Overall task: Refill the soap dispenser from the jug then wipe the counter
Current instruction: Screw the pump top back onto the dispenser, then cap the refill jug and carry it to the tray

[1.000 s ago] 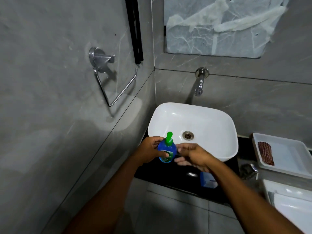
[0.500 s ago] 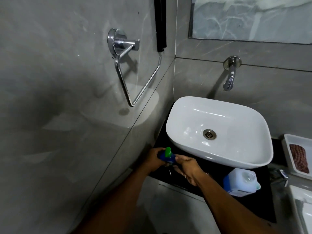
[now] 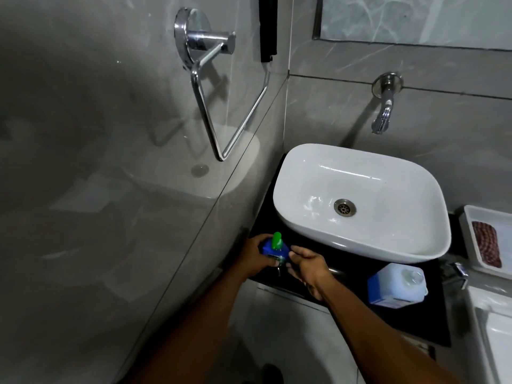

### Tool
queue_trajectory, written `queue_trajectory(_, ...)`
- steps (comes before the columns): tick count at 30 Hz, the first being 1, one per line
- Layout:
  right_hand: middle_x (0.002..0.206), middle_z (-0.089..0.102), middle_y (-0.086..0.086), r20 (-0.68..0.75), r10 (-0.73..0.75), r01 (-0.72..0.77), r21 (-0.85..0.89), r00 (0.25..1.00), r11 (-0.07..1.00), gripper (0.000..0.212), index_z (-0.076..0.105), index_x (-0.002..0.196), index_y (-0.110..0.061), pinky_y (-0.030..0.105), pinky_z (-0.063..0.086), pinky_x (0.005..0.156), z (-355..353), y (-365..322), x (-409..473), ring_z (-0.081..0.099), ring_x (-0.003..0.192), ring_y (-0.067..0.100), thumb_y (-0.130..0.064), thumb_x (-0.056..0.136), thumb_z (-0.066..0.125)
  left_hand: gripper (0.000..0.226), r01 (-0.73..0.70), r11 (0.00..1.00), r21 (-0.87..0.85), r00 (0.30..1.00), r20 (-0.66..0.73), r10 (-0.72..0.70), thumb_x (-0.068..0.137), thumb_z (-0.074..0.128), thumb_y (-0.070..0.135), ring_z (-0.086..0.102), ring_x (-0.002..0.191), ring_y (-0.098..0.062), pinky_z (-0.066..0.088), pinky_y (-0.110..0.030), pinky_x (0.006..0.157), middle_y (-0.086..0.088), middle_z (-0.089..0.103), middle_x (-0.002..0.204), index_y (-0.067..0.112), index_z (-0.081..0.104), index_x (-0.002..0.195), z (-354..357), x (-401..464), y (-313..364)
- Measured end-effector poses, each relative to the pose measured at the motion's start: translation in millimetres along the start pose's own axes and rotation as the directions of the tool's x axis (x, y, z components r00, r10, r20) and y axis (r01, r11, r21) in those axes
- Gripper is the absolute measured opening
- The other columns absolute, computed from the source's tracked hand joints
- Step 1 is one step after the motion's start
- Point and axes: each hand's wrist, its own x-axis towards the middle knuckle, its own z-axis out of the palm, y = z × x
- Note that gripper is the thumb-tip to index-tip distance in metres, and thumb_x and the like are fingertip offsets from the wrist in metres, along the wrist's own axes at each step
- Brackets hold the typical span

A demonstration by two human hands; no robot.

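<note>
A small blue soap dispenser (image 3: 273, 250) with a green pump top stands on the black counter (image 3: 343, 275), at its left end beside the wall. My left hand (image 3: 256, 254) is wrapped around the bottle's left side. Just right of the bottle, my right hand (image 3: 306, 263) has its fingers spread, fingertips at the bottle's side. A translucent white jug (image 3: 396, 285) with a blue label rests on the counter, right of my right hand and in front of the basin.
A white basin (image 3: 360, 200) sits on the counter under a wall tap (image 3: 383, 109). A chrome towel ring (image 3: 219, 87) hangs on the left wall. At the right edge is a white tray (image 3: 471, 234) holding a reddish cloth (image 3: 486, 246).
The dispenser came down from in front of the basin to the counter's left end. The view has shifted, bringing the jug into sight. My right hand's fingers have loosened from the bottle.
</note>
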Motion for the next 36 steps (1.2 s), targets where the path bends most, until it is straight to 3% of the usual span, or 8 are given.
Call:
queue_trajectory(4,0.086,0.066,0.009,-0.040,-0.043,0.038,-0.106,0.998,0.994,0.020,0.066,0.111,-0.002,0.026,0.057,0.067,-29,20,-22,0.061,0.072,0.020,0.001,0.092,0.062,0.084,0.076,0.976,-0.203,0.985,-0.138,-0.105,0.065,0.078,-0.028,0.058,0.113,-0.028,0.054,-0.041,0.093,-0.017,0.056,0.126,-0.007,0.043,0.138,10,-11,-11)
queue_trajectory(9,0.086,0.065,0.020,-0.212,-0.158,0.125,-0.162,0.964,0.979,0.011,0.063,0.094,0.020,0.031,0.057,0.065,-116,67,-69,0.060,0.071,0.027,0.018,0.083,0.063,0.049,0.153,0.959,-0.238,0.870,-0.428,-0.246,0.070,0.080,-0.017,0.067,0.091,-0.034,0.059,-0.042,0.083,-0.018,0.067,0.104,0.004,0.060,0.110,49,-61,-40)
queue_trajectory(14,0.079,0.065,0.016,-0.489,-0.219,0.124,-0.221,0.844,0.967,0.009,0.067,0.086,0.013,0.022,0.056,0.063,-205,70,-89,0.058,0.067,0.023,0.016,0.078,0.069,0.051,0.034,0.999,0.023,0.991,-0.133,-0.031,0.068,0.085,-0.009,0.063,0.074,-0.014,0.050,-0.019,0.066,-0.001,0.065,0.092,0.023,0.061,0.099,136,-91,-27)
queue_trajectory(19,0.083,0.066,0.012,-0.550,-0.278,0.168,-0.242,0.787,0.956,0.029,0.069,0.101,0.004,0.032,0.051,0.082,-272,22,-75,0.061,0.079,0.023,0.006,0.074,0.079,0.085,-0.221,0.970,0.100,0.965,0.167,0.203,0.060,0.095,0.006,0.059,0.107,-0.002,0.048,-0.011,0.085,0.006,0.056,0.124,0.009,0.052,0.133,206,-75,31)
queue_trajectory(23,0.101,0.068,0.017,-0.472,-0.306,0.114,-0.393,0.827,0.912,0.051,0.067,0.117,-0.002,0.033,0.052,0.091,-297,-6,-53,0.063,0.089,0.023,0.001,0.069,0.085,0.092,-0.342,0.934,0.104,0.926,0.207,0.316,0.054,0.095,0.007,0.057,0.111,0.009,0.045,-0.005,0.088,0.015,0.055,0.124,0.030,0.047,0.129,229,-61,60)
queue_trajectory(27,0.129,0.060,0.016,-0.236,-0.347,0.043,-0.770,0.908,0.636,0.076,0.057,0.136,-0.016,0.037,0.045,0.106,-309,-16,-27,0.061,0.117,0.032,-0.010,0.066,0.088,0.085,-0.310,0.939,0.150,0.939,0.202,0.278,0.058,0.094,0.011,0.062,0.117,-0.015,0.053,-0.032,0.100,-0.001,0.062,0.131,0.018,0.054,0.132,236,-53,68)
queue_trajectory(30,0.127,0.056,0.017,-0.159,-0.338,0.019,-0.884,0.928,0.467,0.057,0.060,0.132,-0.022,0.035,0.045,0.104,-308,-20,-11,0.060,0.116,0.038,-0.009,0.078,0.075,0.078,-0.259,0.955,0.148,0.955,0.188,0.229,0.060,0.097,0.020,0.065,0.113,-0.012,0.055,-0.030,0.096,0.004,0.067,0.126,0.023,0.058,0.128,238,-48,69)
queue_trajectory(36,0.098,0.071,0.007,-0.260,-0.337,0.001,-0.790,0.905,0.613,0.029,0.068,0.098,-0.018,0.027,0.051,0.079,-316,-24,-17,0.068,0.093,0.026,-0.017,0.072,0.079,0.074,-0.203,0.971,0.128,0.968,0.174,0.180,0.056,0.099,0.023,0.066,0.113,-0.013,0.058,-0.040,0.096,0.006,0.070,0.122,0.025,0.061,0.120,238,-45,68)
